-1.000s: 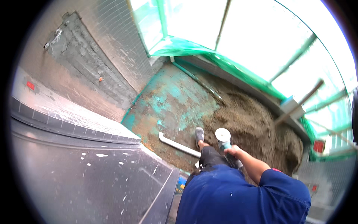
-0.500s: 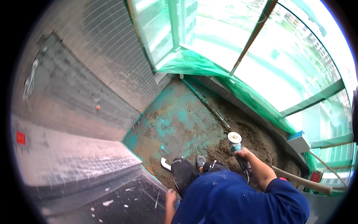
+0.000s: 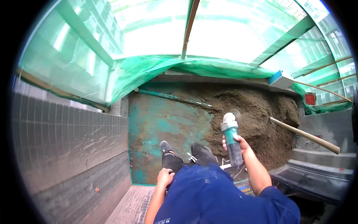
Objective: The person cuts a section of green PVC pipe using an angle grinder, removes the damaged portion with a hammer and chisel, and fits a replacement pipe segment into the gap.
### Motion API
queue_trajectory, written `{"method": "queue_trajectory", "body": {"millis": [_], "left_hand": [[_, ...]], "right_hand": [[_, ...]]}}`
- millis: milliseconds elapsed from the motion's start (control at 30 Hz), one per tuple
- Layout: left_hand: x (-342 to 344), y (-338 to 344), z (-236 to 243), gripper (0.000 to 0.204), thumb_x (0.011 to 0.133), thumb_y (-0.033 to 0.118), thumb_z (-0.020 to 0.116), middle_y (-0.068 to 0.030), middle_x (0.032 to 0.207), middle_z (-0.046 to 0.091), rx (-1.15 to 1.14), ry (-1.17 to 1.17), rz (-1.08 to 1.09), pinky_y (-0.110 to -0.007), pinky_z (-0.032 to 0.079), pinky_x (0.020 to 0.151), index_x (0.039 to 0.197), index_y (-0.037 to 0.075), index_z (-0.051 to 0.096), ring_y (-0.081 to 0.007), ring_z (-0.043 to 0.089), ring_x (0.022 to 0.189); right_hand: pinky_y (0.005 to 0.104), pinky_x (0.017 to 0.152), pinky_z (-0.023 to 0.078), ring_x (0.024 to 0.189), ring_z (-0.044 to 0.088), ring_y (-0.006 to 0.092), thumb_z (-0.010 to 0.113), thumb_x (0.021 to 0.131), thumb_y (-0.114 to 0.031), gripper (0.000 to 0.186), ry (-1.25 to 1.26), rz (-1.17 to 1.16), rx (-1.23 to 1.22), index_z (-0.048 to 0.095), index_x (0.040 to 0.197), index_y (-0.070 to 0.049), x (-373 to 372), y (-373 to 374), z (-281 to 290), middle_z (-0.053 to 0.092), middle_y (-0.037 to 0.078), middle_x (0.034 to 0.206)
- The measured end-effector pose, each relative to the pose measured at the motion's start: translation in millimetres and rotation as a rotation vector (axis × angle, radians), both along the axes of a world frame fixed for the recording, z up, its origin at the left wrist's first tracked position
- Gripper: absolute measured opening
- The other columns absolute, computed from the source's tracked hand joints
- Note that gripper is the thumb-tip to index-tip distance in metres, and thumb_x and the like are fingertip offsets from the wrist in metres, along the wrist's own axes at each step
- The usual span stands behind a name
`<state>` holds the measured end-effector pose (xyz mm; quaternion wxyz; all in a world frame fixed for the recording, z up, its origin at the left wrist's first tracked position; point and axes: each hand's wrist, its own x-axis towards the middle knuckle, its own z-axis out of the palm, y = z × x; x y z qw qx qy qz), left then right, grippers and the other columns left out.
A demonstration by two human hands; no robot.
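My right hand (image 3: 238,143) grips a teal and grey angle grinder (image 3: 232,136), its disc (image 3: 236,115) at the upper end and angled away from me. A cord hangs below it. My left hand (image 3: 165,175) rests by my dark trousers with its fingers curled; what they hold, if anything, is hidden. My shoes (image 3: 165,146) stand on the stained teal floor (image 3: 147,123), beside a mound of damp sand (image 3: 253,112) on which a long wooden handle (image 3: 304,134) leans. Part of a white pipe (image 3: 225,165) shows behind the grinder.
A tiled wall (image 3: 67,123) rises at left. Along the far edge runs a teal pipe (image 3: 156,94) below crumpled green netting (image 3: 141,72) and windows. A blue and white box (image 3: 280,79) sits on the far ledge. A dark panel (image 3: 291,179) is at lower right.
My view has turned toward the windows, which now span the top. The grinder has rotated, showing more of its body and less of the disc face. My left hand has come up beside my trousers.
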<state>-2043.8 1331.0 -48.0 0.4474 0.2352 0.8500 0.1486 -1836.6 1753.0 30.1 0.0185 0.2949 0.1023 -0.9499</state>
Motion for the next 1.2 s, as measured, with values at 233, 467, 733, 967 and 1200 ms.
{"method": "queue_trajectory", "body": {"millis": [233,467,733,967,1200], "left_hand": [[-87.9,18.6,-24.6,0.025,0.086,0.026,0.064,-0.0206,0.107,0.071,-0.365,-0.182,-0.301,-0.047,0.051,0.094,0.099,0.007,0.072,-0.0376,0.067,0.105],[-127.7,6.5,-14.2,0.014,0.086,0.017,0.061,-0.0079,0.087,0.074,-0.163,-0.714,-0.326,-0.036,0.054,0.075,0.092,0.009,0.071,-0.0206,0.069,0.079],[-132.0,96.0,-66.6,0.019,0.09,0.011,0.061,-0.0028,0.089,0.069,-0.308,-1.47,-0.386,-0.031,0.053,0.077,0.106,0.003,0.07,-0.0132,0.064,0.082],[-149.4,297.1,-218.7,0.061,0.087,0.015,0.076,-0.0077,0.12,0.061,0.242,-1.35,0.676,-0.033,0.049,0.095,0.137,0.0,0.045,-0.0179,0.061,0.112],[-210.0,351.4,-376.3,0.069,0.075,0.028,0.079,-0.0263,0.106,0.064,-0.018,-0.194,-0.177,-0.046,0.055,0.084,0.122,-0.006,0.042,-0.0401,0.068,0.097]], "right_hand": [[0.0419,0.071,0.063,0.077,0.073,0.027,0.078,0.083,-0.024,0.039,-0.583,-0.104,0.37,0.056,0.106,-0.002,-25.3,-76.6,33.6,0.07,0.018,0.093],[0.0343,0.072,0.059,0.077,0.07,0.0208,0.075,0.079,-0.019,0.037,-0.405,-0.103,-0.036,0.063,0.108,0.0,-30.2,-61.6,-57.4,0.071,0.011,0.091],[0.0315,0.079,0.053,0.087,0.064,0.0127,0.082,0.077,-0.025,0.055,-0.536,0.063,0.252,0.058,0.122,-0.004,-157.0,-21.1,-184.4,0.064,0.002,0.101],[0.0302,0.083,0.051,0.094,0.061,0.0156,0.076,0.076,-0.021,0.067,-0.211,-0.144,0.088,0.047,0.132,0.001,-244.4,-9.5,-347.4,0.06,0.008,0.108],[0.0329,0.075,0.056,0.083,0.068,0.017,0.076,0.082,-0.019,0.031,-0.557,-0.319,0.32,0.062,0.105,-0.003,-323.5,15.2,-514.6,0.068,0.006,0.093]]}}
